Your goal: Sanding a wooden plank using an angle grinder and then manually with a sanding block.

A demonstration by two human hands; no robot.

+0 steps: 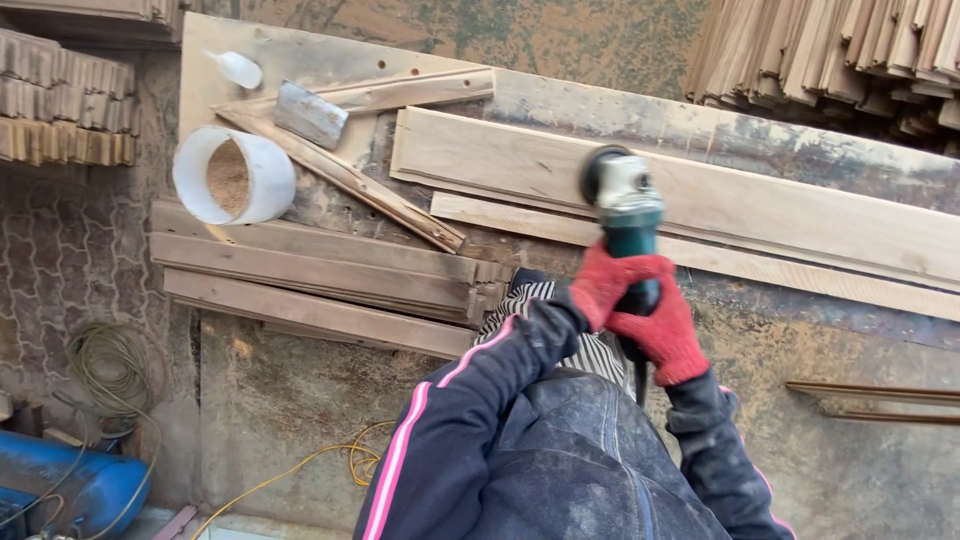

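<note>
1. At centre, over the long plank: left hand and right hand, in red gloves, closed tight round the green angle grinder.
2. Far left: white tub of sawdust, small white squeeze bottle.
3. Blurred: grinder disc. Cut off: blue tank, stacked slats.

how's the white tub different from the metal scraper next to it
The white tub is round, open-mouthed and holds sawdust; the metal scraper is a flat, grey, roughly rectangular blade that holds nothing. The tub is clearly the larger of the two. The tub sits at the left edge of the worktop, while the scraper lies on thin wood strips. Both are away from the gloved hands.
</note>
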